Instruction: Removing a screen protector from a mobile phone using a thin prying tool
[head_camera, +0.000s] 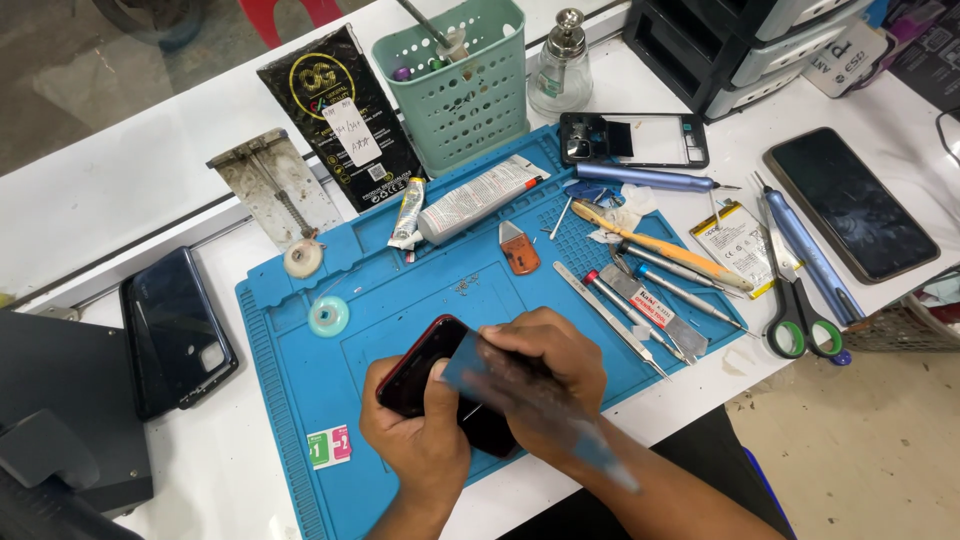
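A person's two hands work over a blue mat (300, 330) on a white counter (100, 200). The left hand (420, 430) wraps around the near end of a dark phone (425, 365) with a red edge, its grip clenched on the phone and the thumb lying across the phone's face. The right hand (545, 365) covers the phone's other side, its grip closed on a thin blue film (470, 362) that shows as a blurred strip running from the fingers back along the forearm. The phone lies flat on the mat, under and between both grips.

Just beyond the right hand, tweezers (610, 318) and small screwdrivers (640, 310) lie in a fan. Further out lie an orange scraper (520, 250) and a glue tube (480, 198). Beyond the left hand sits a small roll of tape (328, 316). Well beyond both grips stand a green basket (462, 90) and a glass bottle (560, 68). Far out past the right hand lie scissors (800, 320) and another phone (850, 200); far out past the left hand lies a dark phone back (175, 330).
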